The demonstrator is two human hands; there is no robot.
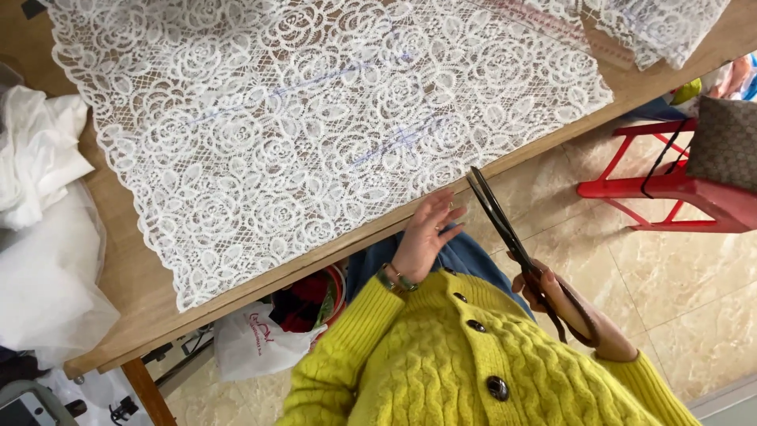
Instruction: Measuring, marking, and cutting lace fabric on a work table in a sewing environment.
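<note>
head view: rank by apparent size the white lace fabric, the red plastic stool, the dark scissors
1. White floral lace fabric, by far the largest.
2. Red plastic stool, partly cut off at the frame edge.
3. Dark long-bladed scissors in the right hand, nearer the camera, so their rank against the stool is unsure.

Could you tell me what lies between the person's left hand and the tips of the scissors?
In the head view, only the wooden table edge and the lace fabric's border lie between the left hand and the scissors, held by the right hand.

lace on table | scissors right of left hand
</note>
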